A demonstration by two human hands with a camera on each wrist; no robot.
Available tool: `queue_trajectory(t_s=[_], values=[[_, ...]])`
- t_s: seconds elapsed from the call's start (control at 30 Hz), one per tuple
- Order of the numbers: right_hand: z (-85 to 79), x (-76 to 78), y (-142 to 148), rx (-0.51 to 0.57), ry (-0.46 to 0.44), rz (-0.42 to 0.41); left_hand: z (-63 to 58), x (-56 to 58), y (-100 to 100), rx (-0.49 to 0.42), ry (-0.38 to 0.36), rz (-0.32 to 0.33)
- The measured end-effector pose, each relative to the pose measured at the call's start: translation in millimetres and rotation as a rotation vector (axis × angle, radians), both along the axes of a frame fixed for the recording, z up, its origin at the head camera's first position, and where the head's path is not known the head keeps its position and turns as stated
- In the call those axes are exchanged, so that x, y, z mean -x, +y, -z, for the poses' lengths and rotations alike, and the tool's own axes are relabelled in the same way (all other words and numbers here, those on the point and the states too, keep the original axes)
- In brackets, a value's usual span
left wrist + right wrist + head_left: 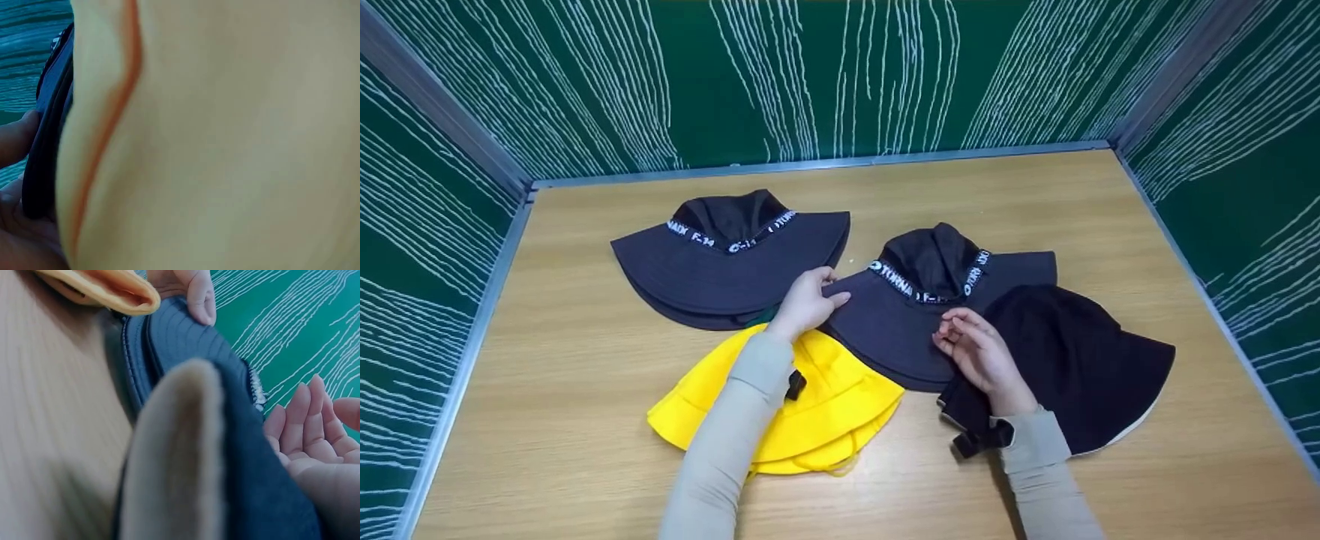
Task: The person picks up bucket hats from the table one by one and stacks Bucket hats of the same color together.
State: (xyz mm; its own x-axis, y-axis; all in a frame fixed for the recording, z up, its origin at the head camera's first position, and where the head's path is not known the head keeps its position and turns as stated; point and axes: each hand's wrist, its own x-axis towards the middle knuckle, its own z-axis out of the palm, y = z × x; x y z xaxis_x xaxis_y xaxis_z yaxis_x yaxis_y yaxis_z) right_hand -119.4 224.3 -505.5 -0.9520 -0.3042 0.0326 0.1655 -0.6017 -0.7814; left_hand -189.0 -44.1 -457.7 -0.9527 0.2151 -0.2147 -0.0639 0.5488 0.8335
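My left hand [808, 301] pinches the left brim edge of a dark grey bucket hat [885, 322] with a white-lettered band, thumb on top. In the left wrist view the thumb [17, 138] lies against that dark brim [48, 140], with yellow cloth [225, 135] filling most of the picture. My right hand [979, 352] hovers over the hat's front brim, its fingers loosely bent and holding nothing. In the right wrist view those fingers [309, 422] show beside a black hat with a pale lining [180, 455]. This black hat [1065, 367] overlaps the grey one's right side.
Beneath my left forearm lies a yellow bucket hat [825, 405] with a cord and black toggle. Another dark grey hat [727, 277] with a lettered band sits at the back left. Green walls [840, 82] with white streaks enclose the wooden table [547, 390].
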Motion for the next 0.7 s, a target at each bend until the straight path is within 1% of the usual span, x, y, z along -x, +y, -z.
queue_trajectory(t_s=[0.07, 0.13, 0.2, 0.3, 0.33, 0.43, 0.5, 0.7], values=[[0.6, 0.0, 1, 0.013, 0.016, -0.012, -5.8, -2.8, 2, -0.027, 0.043, 0.007], [0.4, -0.6, 1, 0.052, 0.041, -0.030, -12.7, -5.7, 4, -0.040, 0.093, 0.016], [-0.3, -1.0, 1, 0.087, 0.046, -0.039, -21.0, -9.0, 7, -0.037, 0.122, 0.013], [-0.8, -1.5, 2, 0.151, 0.061, -0.052, -33.3, -14.4, 10, -0.034, 0.191, 0.018], [-0.9, -1.7, 3, 0.157, 0.057, -0.050, -37.8, -16.3, 10, -0.038, 0.215, 0.019], [-0.4, -1.5, 4, 0.218, 0.068, -0.068, -51.0, -21.8, 11, -0.046, 0.300, 0.023], [-0.2, -1.2, 6, 0.242, 0.074, -0.074, -59.4, -24.5, 10, -0.052, 0.365, 0.014], [1.1, -0.1, 7, 0.223, 0.089, -0.066, -80.5, -27.8, 1, -0.092, 0.548, -0.020]])
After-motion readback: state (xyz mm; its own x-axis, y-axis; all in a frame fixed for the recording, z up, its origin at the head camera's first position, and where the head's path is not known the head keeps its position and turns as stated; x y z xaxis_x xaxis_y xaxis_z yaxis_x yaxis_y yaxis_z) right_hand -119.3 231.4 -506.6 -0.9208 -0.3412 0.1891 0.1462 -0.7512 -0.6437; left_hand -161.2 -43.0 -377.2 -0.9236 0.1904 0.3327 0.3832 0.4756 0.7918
